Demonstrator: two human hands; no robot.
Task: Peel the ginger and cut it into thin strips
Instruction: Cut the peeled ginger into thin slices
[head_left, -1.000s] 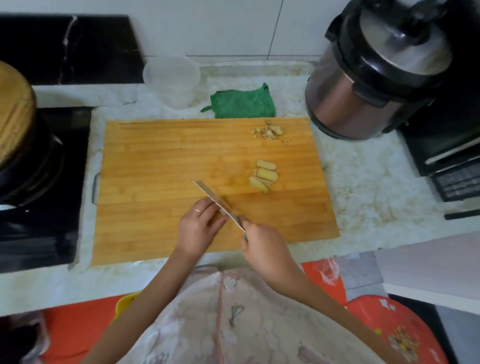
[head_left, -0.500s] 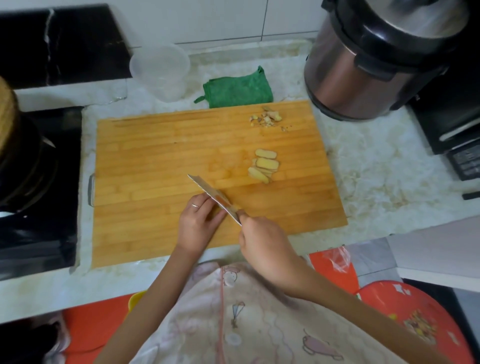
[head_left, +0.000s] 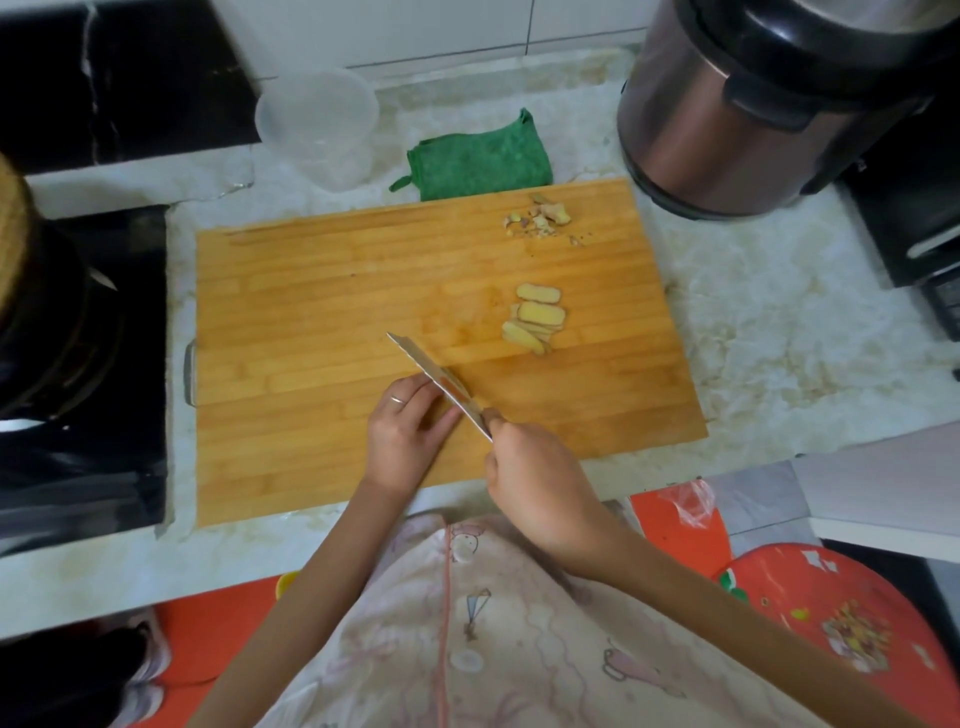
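— Marble counter (head_left: 779, 322) with a bamboo cutting board (head_left: 311, 364) on it. What are the hands doing?

— The right hand (head_left: 535, 483) is wrapped round the handle of the knife (head_left: 436, 382), whose blade points away and leftward, low over the board. The left hand (head_left: 405, 436) is right beside it, with a ring on one finger. Its fingers are fairly straight and lie against the flat of the blade, and I can't see anything held in it.

— And the ginger?

— The ginger slices (head_left: 537, 319) are peeled and pale yellow, overlapping in a small heap on the board. They're beyond the right hand, clear of the blade. Farther out the same way, near the board's far edge, are the peelings (head_left: 540, 221).

— Past the board?

— A green cloth (head_left: 478, 161) sits at the far edge and a clear plastic tub (head_left: 317, 124) is beyond the left hand. A steel-and-black cooker (head_left: 727, 114) stands far out to the right, and a black stove (head_left: 104, 364) is off to the left of the left hand. Under the right arm there's a red stool (head_left: 831, 623), but its print is too blurred to read.
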